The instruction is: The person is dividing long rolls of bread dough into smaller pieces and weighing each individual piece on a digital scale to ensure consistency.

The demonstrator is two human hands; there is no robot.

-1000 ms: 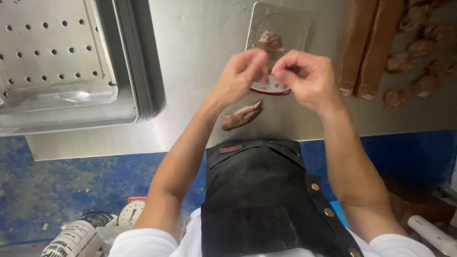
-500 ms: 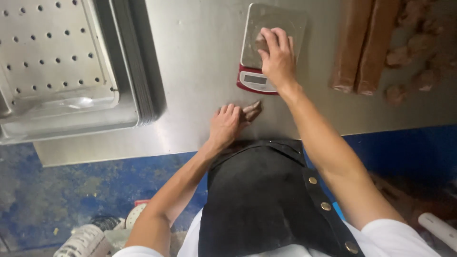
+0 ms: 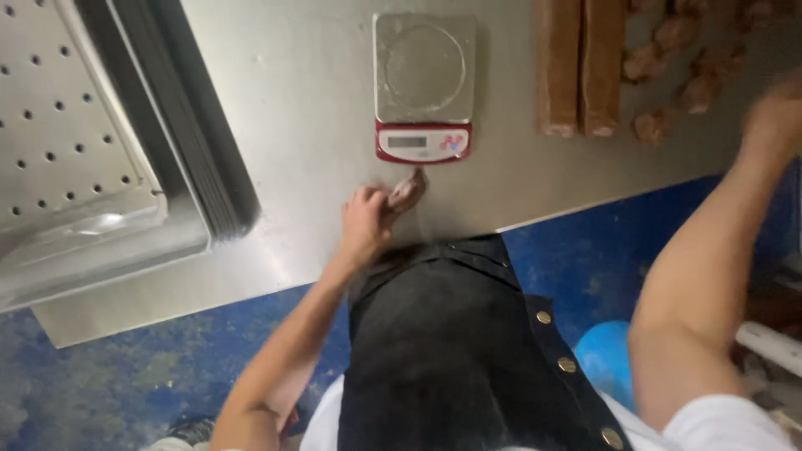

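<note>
Gripping a brown dough piece in my left hand, below the scale; my right hand, blurred near dough lumps, grip unreadable.

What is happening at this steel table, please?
A person in a dark apron stands at the steel table. The left hand holds a brown dough piece just below the small scale, whose platform is bare. The blurred right hand reaches toward the brown dough lumps on the right.
</note>
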